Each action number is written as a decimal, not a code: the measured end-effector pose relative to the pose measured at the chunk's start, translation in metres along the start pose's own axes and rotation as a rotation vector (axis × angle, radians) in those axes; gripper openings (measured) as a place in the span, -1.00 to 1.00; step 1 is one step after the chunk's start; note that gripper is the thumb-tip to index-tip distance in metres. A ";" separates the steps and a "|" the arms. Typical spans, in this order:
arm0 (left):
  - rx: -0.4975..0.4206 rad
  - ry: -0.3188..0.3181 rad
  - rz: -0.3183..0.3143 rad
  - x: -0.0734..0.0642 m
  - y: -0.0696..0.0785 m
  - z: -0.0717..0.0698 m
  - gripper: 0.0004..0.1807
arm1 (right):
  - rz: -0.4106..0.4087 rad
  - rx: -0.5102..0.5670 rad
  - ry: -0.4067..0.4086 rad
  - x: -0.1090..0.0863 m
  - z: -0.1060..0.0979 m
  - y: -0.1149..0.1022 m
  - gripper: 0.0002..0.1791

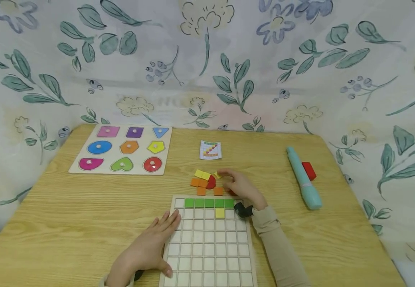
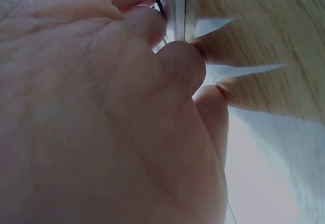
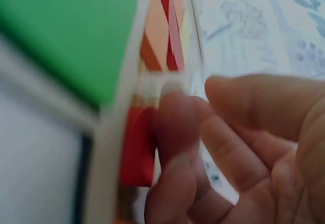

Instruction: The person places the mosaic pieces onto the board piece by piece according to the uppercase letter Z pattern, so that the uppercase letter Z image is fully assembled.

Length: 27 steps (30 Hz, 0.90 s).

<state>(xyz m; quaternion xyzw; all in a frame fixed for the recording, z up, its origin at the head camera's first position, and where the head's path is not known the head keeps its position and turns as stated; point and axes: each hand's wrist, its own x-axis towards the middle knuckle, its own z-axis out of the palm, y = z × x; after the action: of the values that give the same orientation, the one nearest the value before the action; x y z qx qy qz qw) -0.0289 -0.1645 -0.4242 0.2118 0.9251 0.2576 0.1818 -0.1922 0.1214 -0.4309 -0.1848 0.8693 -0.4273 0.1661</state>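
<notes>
My left hand (image 1: 151, 243) lies spread along the left side of a wooden grid board (image 1: 197, 238), fingertips on its edge and thumb near its lower corner. Up close, the left wrist view shows its palm side and fingers (image 2: 183, 69) by the board's edge. Just beyond the board's far edge, my right hand (image 1: 241, 185) reaches left, index fingertip at a yellow tile (image 1: 216, 175). In the right wrist view, a gap separates its fingers, near a red piece (image 3: 138, 145). Green tiles (image 1: 199, 203) line the board's top row; one yellow square (image 1: 220, 213) sits below them.
Loose orange tiles (image 1: 195, 182), yellow tiles (image 1: 205, 175) and a red piece (image 1: 211, 182) lie beyond the board. A pattern card (image 1: 210, 150) lies farther back. A shape puzzle (image 1: 139, 137) is at back left; a teal bottle-shaped object (image 1: 304, 181) and red block (image 1: 309, 171) are at right.
</notes>
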 end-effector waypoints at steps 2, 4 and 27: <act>0.002 -0.001 -0.003 0.001 0.000 -0.001 0.48 | 0.033 -0.020 0.070 -0.001 -0.003 0.002 -0.63; 0.003 -0.005 -0.004 0.001 -0.001 -0.001 0.49 | 0.067 -0.034 0.144 -0.002 -0.006 0.004 -0.71; 0.010 -0.015 -0.009 0.002 0.002 -0.001 0.49 | 0.064 -0.247 0.214 -0.002 -0.009 0.008 -0.64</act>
<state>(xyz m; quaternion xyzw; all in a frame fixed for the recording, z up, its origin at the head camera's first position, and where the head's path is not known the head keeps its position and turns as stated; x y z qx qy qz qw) -0.0307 -0.1624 -0.4230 0.2107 0.9259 0.2504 0.1887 -0.1954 0.1331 -0.4323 -0.1293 0.9335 -0.3288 0.0621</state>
